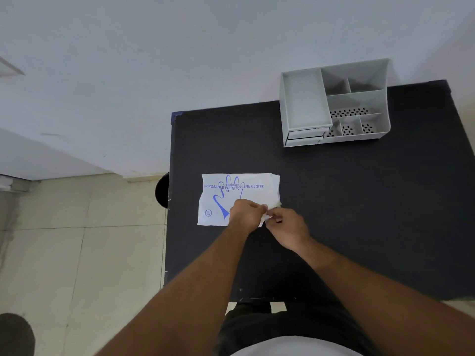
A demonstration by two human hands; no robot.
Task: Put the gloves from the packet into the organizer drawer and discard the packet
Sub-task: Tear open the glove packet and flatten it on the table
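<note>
A white plastic glove packet [231, 196] with a blue hand print and lettering lies flat on the black table [359, 201]. My left hand [246, 213] and my right hand [289, 227] both pinch the packet's near right corner, which is lifted and crumpled between the fingers. The gloves inside are hidden by the packet. A grey desk organizer [334, 104] stands at the table's far right, with its two small drawers [305, 136] at the front left, both pushed in.
A round black bin [162, 190] shows on the floor just left of the table's edge. The wall rises behind the table. Tiled floor spreads to the left. A dark object [15, 335] sits at the bottom left corner.
</note>
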